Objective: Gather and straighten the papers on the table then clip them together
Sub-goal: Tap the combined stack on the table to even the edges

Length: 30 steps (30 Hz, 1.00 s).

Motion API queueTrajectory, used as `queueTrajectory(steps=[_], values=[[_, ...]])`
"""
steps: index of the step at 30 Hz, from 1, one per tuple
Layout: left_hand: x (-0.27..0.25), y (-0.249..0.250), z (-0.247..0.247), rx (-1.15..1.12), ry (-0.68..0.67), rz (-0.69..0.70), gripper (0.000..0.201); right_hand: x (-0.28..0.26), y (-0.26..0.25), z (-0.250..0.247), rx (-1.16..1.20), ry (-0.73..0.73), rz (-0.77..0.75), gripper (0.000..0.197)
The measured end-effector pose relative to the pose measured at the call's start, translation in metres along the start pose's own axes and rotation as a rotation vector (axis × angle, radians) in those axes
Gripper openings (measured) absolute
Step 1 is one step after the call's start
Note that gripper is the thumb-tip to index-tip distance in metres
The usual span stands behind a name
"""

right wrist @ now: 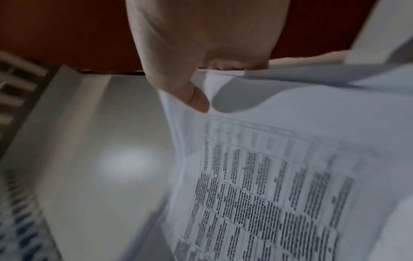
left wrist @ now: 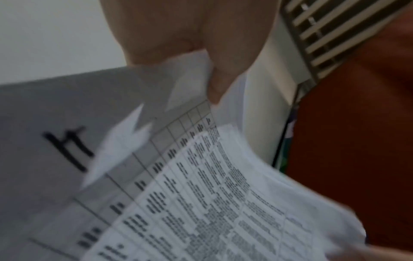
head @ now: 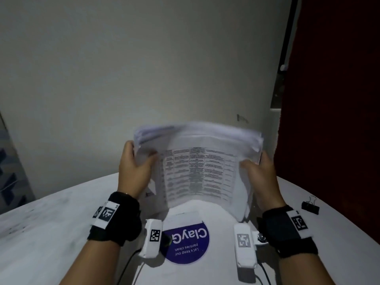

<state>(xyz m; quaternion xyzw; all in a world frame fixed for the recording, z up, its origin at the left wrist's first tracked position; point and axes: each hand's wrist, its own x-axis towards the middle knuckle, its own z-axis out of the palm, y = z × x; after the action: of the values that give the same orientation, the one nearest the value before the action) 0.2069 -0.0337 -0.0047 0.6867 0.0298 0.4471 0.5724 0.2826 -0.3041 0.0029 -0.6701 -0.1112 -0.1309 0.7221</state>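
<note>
A stack of white papers (head: pixel 197 169) with a printed table on the near sheet stands on edge on the white table (head: pixel 51 223), bowed and blurred at the top. My left hand (head: pixel 133 167) grips its left side, thumb on the front. My right hand (head: pixel 259 171) grips the right side the same way. In the left wrist view the thumb (left wrist: pixel 223 70) presses on the papers (left wrist: pixel 201 203). In the right wrist view the thumb (right wrist: pixel 190 91) pinches the papers (right wrist: pixel 279 176). A black binder clip (head: pixel 310 205) lies on the table to the right of my right wrist.
A sheet with a round blue sticker print (head: pixel 187 241) lies flat on the table between my forearms. A grey wall rises behind the table. A dark red panel (head: pixel 333 89) stands at the right. Cables run from the wrist cameras towards me.
</note>
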Motion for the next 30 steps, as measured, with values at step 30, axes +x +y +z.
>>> queueTrajectory(steps=[30], values=[[0.001, -0.013, -0.016, -0.141, -0.135, -0.197, 0.044, 0.012, 0.023, -0.007, 0.150, 0.022, 0.132, 0.030]])
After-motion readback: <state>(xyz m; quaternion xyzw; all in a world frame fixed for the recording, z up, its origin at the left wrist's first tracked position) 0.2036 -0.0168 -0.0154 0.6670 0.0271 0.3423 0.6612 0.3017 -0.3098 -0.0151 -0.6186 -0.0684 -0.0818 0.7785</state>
